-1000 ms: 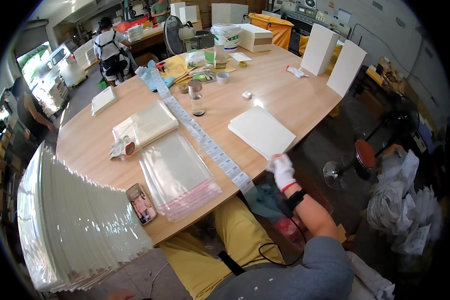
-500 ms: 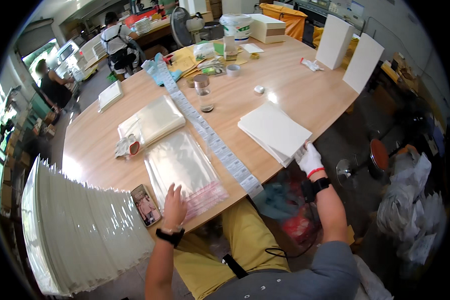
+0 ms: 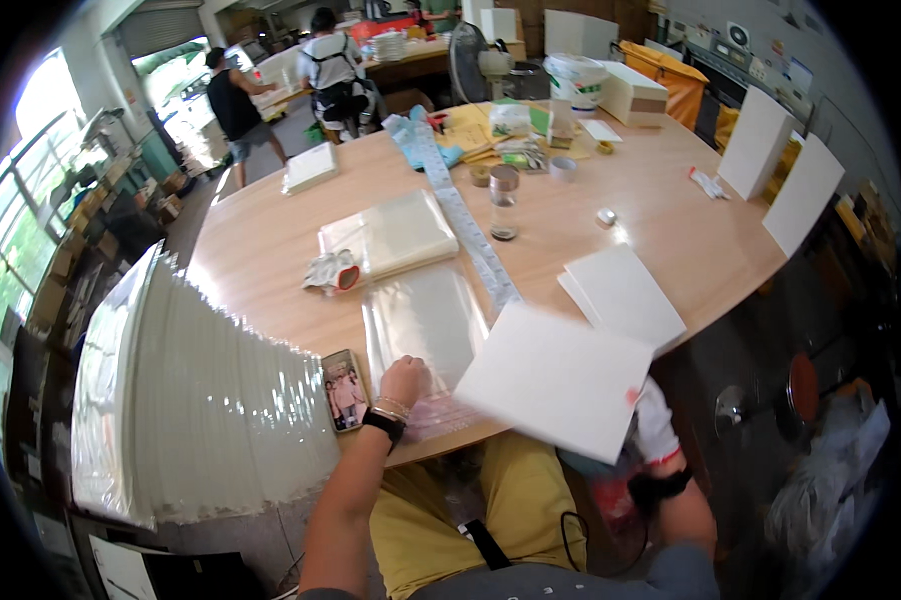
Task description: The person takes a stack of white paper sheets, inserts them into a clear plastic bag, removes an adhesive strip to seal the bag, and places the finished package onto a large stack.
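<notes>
My right hand (image 3: pixel 656 422), in a white glove with a red cuff, grips a white rectangular board (image 3: pixel 561 378) by its right edge. The board is tilted and raised over the table's front edge, and it hides part of the thumb side. Behind it lies a small stack of white boards (image 3: pixel 633 290). My left hand (image 3: pixel 408 382) is bare and rests on the pile of clear plastic bags (image 3: pixel 421 318), near their pink end. Its fingers are curled in, and their tips are hidden. The board's left corner overlaps the bags' right side.
Left of the bags lie a phone (image 3: pixel 345 390) and a tall row of plastic-wrapped white sheets (image 3: pixel 221 400). Beyond are another clear bag stack (image 3: pixel 396 235), a glove (image 3: pixel 331 272), a label strip (image 3: pixel 461 215) and a glass bottle (image 3: pixel 504 205). Two people stand or sit at the far left.
My right hand has lifted a white board off the stack and brought it left toward the bags. My left hand's fingers, spread before, are now curled in. The view has shifted left.
</notes>
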A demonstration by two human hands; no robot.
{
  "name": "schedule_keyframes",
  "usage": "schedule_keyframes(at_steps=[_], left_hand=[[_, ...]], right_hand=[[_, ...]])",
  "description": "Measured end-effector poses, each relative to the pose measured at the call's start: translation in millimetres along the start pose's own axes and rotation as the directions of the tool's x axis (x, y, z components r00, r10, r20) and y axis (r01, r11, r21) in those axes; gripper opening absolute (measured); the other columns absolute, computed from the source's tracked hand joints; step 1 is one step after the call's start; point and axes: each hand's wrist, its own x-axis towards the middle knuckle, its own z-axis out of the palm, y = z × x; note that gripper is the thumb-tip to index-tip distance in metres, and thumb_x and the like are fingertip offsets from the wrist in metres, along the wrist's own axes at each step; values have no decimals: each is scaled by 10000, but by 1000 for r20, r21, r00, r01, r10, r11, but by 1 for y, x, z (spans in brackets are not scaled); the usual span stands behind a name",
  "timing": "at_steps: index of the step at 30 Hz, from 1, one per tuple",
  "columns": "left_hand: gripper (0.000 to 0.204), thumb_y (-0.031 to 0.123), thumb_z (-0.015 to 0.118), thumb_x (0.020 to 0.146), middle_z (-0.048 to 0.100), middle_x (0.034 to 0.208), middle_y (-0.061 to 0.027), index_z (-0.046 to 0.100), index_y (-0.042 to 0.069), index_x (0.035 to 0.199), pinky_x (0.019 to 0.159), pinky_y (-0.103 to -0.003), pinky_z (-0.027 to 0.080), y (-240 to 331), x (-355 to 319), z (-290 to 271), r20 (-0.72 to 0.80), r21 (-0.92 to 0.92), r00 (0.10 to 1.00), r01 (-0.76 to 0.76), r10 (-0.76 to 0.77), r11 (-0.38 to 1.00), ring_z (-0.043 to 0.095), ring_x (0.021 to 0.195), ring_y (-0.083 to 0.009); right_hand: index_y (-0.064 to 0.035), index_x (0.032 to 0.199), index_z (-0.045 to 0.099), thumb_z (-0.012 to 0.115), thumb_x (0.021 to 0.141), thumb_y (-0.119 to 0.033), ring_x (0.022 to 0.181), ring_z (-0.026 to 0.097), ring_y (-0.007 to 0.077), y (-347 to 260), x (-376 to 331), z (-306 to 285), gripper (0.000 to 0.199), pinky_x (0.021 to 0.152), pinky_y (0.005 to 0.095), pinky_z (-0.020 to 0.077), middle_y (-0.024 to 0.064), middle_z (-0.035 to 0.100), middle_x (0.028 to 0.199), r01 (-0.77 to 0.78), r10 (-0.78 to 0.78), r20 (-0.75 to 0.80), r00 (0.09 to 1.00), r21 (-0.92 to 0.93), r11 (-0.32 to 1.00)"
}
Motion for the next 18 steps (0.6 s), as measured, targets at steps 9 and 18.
schedule_keyframes(at_steps=[9,18], left_hand=[[230,224,590,795,609,907,-153,598,16,892,648,-350,497,4,-17,-7,-290,-282,916,195,-277,939,606,777,-295],[308,189,483,869,659,768,-145,552,-97,960,443,-258,459,25,-33,-29,278,-842,921,370,-273,393,654,592,-198]], right_hand=[[-81,1067,512,424,882,-150,556,488,91,82,-50,37,216,466,229,383,-2,546,753,-357,435,-120,892,402,843],[-162,959,495,450,914,-201,497,374,32,70,-69,80,74,435,181,315,-69,439,679,-383,486,-160,859,427,819]])
